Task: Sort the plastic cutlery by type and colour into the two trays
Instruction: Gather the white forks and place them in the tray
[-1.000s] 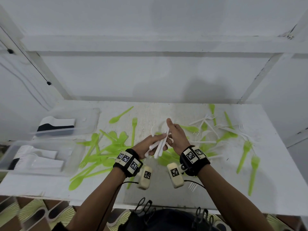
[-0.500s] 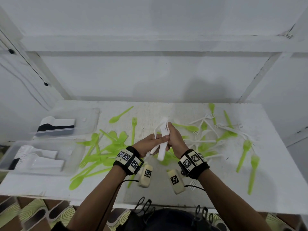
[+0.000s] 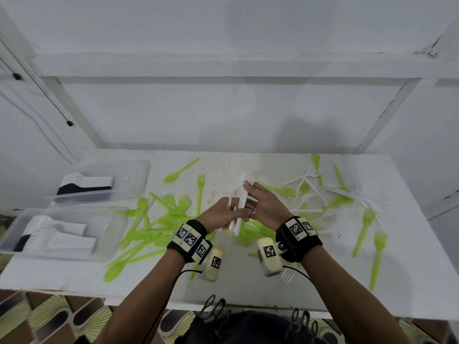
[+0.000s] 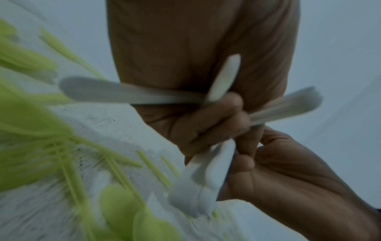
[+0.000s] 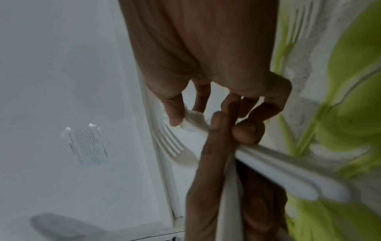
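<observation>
While both hands (image 3: 244, 211) grip them, white forks (image 3: 239, 207) point away, lengthwise.

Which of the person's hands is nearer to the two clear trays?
Left. The left hand is on the side of the clear trays, green cutlery lying between; the right hand is farther right, beyond the left.

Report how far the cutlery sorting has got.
Done: some white pieces lie in the two trays. In hand: the left hand and right hand both hold a bundle of white cutlery. Left: green cutlery and white forks scattered on the table.
</observation>
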